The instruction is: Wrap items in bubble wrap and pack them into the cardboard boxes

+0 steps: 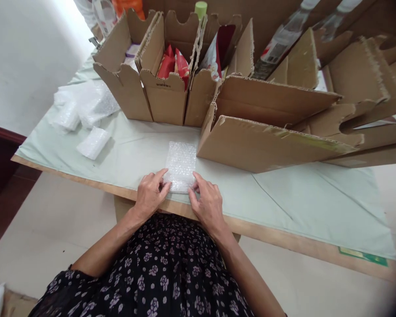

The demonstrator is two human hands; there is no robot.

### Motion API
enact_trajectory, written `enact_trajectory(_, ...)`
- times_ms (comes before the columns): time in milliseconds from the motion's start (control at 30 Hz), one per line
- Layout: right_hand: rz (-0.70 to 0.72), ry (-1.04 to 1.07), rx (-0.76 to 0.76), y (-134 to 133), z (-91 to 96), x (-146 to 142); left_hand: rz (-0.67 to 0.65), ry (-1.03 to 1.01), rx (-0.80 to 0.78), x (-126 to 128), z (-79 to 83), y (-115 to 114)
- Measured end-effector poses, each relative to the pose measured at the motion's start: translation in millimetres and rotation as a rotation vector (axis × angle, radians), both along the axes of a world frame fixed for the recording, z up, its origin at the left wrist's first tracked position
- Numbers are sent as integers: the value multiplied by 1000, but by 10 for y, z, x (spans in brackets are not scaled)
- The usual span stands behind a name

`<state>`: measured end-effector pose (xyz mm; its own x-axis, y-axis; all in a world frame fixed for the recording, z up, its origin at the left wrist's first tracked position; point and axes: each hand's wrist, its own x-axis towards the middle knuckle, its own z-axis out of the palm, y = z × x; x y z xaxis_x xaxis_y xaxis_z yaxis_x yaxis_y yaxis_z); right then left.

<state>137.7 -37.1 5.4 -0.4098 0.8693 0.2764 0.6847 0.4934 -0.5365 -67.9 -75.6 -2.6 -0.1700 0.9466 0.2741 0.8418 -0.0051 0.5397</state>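
A sheet of bubble wrap [181, 159] lies flat on the pale green cloth near the table's front edge, its near end folded into a thicker band. My left hand [151, 190] pinches the left side of that band between thumb and forefinger. At the opposite side, my right hand [207, 198] grips the band's right end the same way. Whether something lies inside the fold cannot be made out.
Several bubble-wrapped bundles [86, 103] are heaped at the left, with one small wrapped roll [94, 143] closer. Cardboard bins [168, 103] holding packets line the back, and a long cardboard box [267, 145] angles toward the right. Plastic bottles [280, 39] stand behind.
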Motion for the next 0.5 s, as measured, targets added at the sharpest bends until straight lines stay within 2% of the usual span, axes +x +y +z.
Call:
enact_trajectory(67, 15, -16, 75, -60, 71, 41, -10, 40, -19, 9, -9, 18)
enact_trajectory(133, 98, -52, 114, -95, 120, 66, -23, 66, -34, 15, -3, 35)
enact_trajectory(267, 269, -121, 120, -31, 72, 29, -56, 67, 12, -9, 89, 3)
enact_trajectory(400, 249, -31, 141, 53, 24, -6, -231, 83, 126, -69, 257, -153)
enact_trajectory(500, 265, 27, 22, 57, 71, 15, -331, 36, 104, -81, 319, -242)
